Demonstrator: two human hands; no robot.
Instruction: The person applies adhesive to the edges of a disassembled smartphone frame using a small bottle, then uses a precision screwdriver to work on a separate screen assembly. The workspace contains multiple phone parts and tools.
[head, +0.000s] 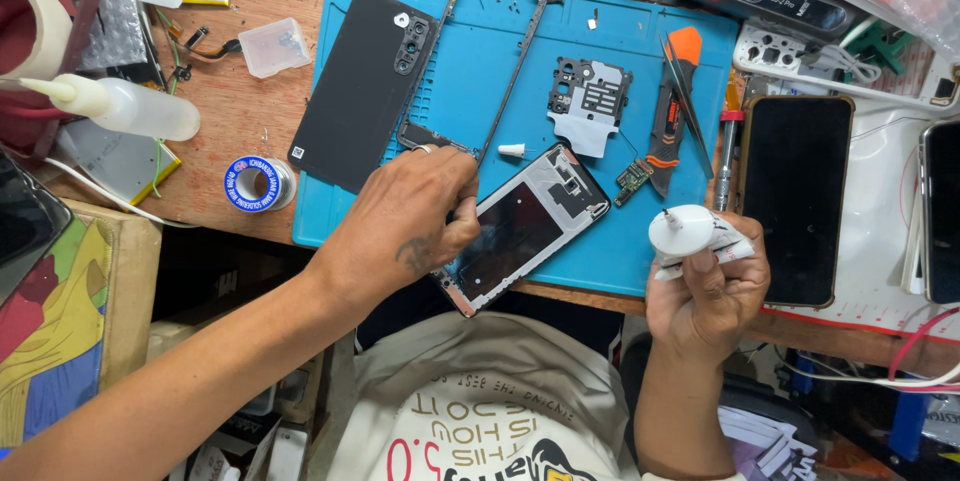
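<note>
Head view: both hands busy over an opened phone on the blue mat.

The left hand point(415, 216) presses down on the opened phone body point(525, 231), fingers curled against its upper-left edge, holding it at the mat's point(640, 51) six o'clock edge. At three o'clock from it, the right hand point(705, 286) has its fingers clenched around a small white glue tube point(690, 234), nozzle up. At eleven o'clock lies the black back cover point(360, 91), with the bare frame point(490, 61) beside it.
</note>
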